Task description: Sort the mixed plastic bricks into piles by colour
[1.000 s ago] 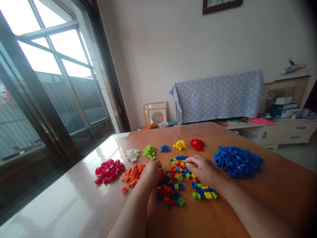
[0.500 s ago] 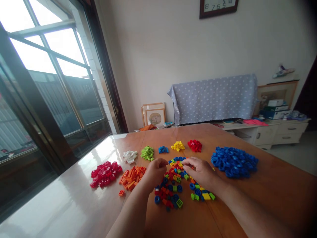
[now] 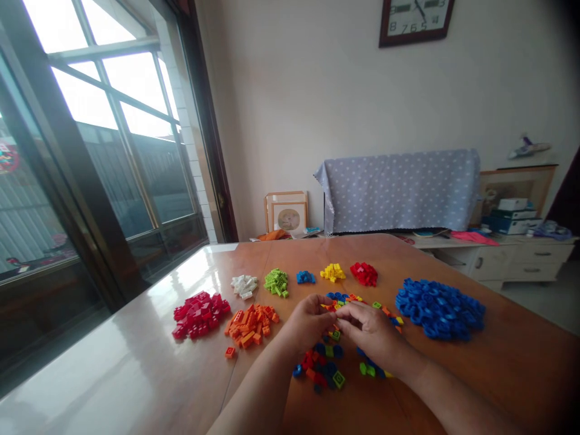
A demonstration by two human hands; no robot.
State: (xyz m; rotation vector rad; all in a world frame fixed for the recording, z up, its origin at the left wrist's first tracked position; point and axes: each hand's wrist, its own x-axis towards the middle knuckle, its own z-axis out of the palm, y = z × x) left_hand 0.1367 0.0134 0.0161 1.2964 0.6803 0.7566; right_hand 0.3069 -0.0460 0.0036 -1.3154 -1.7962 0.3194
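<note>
My left hand (image 3: 308, 323) and my right hand (image 3: 369, 332) meet fingertip to fingertip over a mixed heap of small coloured bricks (image 3: 326, 362) on the wooden table (image 3: 498, 374). The fingers pinch together around something small between them; what it is cannot be made out. Sorted piles lie around: dark red bricks (image 3: 199, 313), orange bricks (image 3: 251, 320), white bricks (image 3: 243, 285), green bricks (image 3: 276, 281), a few blue bricks (image 3: 306, 277), yellow bricks (image 3: 332, 272), bright red bricks (image 3: 364, 273) and a large blue pile (image 3: 439, 308).
One orange brick (image 3: 230, 352) lies alone left of my left forearm. A large window (image 3: 90, 151) runs along the left. Behind the table stand a cloth-covered object (image 3: 399, 187), picture frames (image 3: 286, 212), a low white cabinet (image 3: 507, 257) and a wall clock (image 3: 414, 21).
Both hands have lifted off the mixed heap and come together at the fingertips above it. The camera has tilted down slightly, showing more of the clock.
</note>
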